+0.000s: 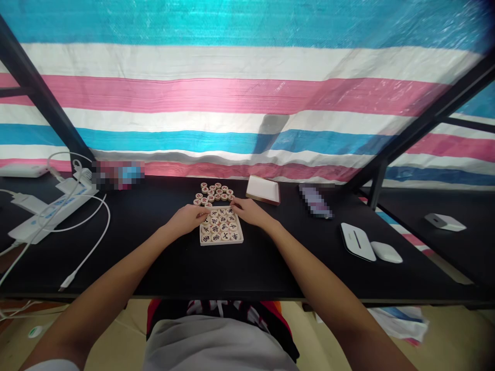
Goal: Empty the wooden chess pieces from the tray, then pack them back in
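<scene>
A shallow white box (221,243) lies on the black table, holding rows of round xiangqi pieces (223,219) with black characters. My left hand (189,218) is closed at the box's far left corner, its fingertips over the rim and partly covering a piece there. At the far right corner, my right hand (250,211) has its fingers curled against the box edge. Just beyond the box is a loose cluster of xiangqi pieces (217,191) with red characters, and the right fingertips are close to the nearest of these. Whatever lies under the fingertips is hidden.
An open box lid (263,189) lies beyond my right hand. Farther right are a blurred phone (316,201), a white flat device (358,241) and a white mouse (386,252). A power strip (54,214) with white cables occupies the left. A striped sheet (232,93) hangs behind.
</scene>
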`<state>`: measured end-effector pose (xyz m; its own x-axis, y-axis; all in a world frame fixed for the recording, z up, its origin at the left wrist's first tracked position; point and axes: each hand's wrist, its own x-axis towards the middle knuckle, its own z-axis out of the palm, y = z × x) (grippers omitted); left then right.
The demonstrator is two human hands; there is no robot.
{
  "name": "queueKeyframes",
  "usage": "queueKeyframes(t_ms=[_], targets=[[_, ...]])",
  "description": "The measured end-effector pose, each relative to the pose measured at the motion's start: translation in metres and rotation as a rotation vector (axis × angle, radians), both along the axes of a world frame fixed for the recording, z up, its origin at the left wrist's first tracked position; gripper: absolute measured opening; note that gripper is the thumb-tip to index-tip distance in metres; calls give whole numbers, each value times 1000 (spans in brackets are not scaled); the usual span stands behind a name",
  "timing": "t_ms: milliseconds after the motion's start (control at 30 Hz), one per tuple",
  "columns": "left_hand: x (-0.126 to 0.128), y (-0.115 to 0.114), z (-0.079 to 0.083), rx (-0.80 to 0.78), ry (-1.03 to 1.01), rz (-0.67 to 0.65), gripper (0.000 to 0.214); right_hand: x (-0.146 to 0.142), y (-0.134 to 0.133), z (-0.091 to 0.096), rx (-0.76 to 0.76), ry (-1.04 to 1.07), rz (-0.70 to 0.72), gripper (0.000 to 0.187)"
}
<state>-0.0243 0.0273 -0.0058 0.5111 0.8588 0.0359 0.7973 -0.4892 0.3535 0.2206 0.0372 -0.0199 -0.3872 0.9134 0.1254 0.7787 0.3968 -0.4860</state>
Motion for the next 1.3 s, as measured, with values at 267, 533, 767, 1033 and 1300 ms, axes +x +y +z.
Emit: queueKeyframes(t_ms=[267,533,767,1033,1300], targets=[[3,-3,3,35,77,52,35,0,1,0,7,-7,0,20],[3,-3,4,28,116,59,32,0,1,-1,4,-7,0,20],[3,-2,4,10,131,83,33,5,-3,9,-92,103,42,14],[1,-2,3,-31,89,79,37,8,-6,12,-100,90,138,22],[1,-2,7,-81,42,92,31,5,-9,16,-104,54,121,21]])
